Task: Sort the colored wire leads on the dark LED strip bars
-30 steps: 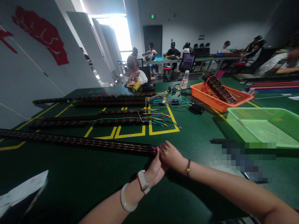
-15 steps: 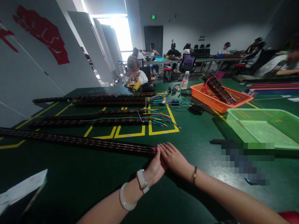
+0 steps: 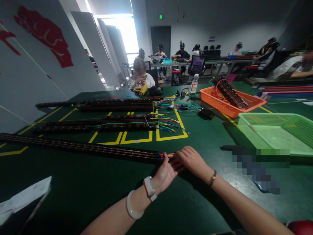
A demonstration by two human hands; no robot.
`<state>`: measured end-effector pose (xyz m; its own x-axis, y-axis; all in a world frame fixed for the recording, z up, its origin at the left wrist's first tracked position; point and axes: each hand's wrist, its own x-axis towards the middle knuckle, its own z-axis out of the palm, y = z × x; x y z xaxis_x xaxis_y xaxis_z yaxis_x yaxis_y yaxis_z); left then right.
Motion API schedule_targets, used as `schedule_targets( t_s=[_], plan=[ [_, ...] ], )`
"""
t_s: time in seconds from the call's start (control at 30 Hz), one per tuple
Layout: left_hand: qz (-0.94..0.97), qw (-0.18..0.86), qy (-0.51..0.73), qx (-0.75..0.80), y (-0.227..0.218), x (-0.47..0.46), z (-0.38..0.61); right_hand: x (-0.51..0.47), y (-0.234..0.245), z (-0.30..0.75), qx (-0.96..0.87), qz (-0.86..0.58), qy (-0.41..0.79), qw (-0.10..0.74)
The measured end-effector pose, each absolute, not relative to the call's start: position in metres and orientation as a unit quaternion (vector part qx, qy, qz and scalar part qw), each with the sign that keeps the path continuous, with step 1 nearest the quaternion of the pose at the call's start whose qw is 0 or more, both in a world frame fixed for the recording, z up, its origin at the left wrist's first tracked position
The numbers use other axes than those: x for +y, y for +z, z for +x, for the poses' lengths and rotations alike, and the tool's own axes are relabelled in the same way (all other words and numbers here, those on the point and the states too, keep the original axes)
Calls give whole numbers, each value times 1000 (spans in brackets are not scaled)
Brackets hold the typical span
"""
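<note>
A long dark cable bundle (image 3: 97,149) lies across the green table, and short coloured wires (image 3: 172,155) come out of its right end. At that end my left hand (image 3: 163,178) holds the wires, thumb on the near side and fingers stretched beneath them. My right hand (image 3: 194,163) has its curled fingers round the wires farther right; their tips are hidden under it. Behind lie more dark bundles (image 3: 117,125) with loose coloured wires (image 3: 168,121) that end in ring terminals, inside yellow tape outlines.
To the right stand a green basket (image 3: 276,151) and an orange basket (image 3: 227,109) with a dark cable bundle in it. A bottle (image 3: 194,84) and a black box (image 3: 205,113) are farther back. White paper (image 3: 26,195) lies at left. A person (image 3: 141,78) sits across the table.
My right hand has slid right along the wires, away from my left palm, and its fingers have curled. Coloured wires now show between the hands. My left hand has hardly moved.
</note>
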<state>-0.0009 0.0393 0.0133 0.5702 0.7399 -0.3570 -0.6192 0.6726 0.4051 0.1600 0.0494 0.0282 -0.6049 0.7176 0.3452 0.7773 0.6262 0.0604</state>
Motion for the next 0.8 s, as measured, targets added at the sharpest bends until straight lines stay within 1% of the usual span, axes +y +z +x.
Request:
schedule_targets(
  t_s=[0.27, 0.4, 0.53, 0.63, 0.73, 0.8],
  plan=[
    [107, 876, 392, 261, 12, 40, 1, 48, 36, 154, -903, -393, -164, 59],
    [110, 873, 397, 262, 15, 39, 0, 52, 38, 154, -906, -397, -136, 46],
    [129, 878, 382, 260, 17, 38, -2, 60, 47, 155, -884, -462, -30, 68],
    [149, 880, 364, 268, 16, 37, -2, 71, 51, 157, -851, -504, 113, 98],
    [165, 875, 362, 278, 14, 38, -2, 84, 46, 161, -792, -525, 271, 154],
    [171, 872, 360, 284, 14, 38, -2, 94, 39, 161, -753, -527, 336, 206]
  ],
)
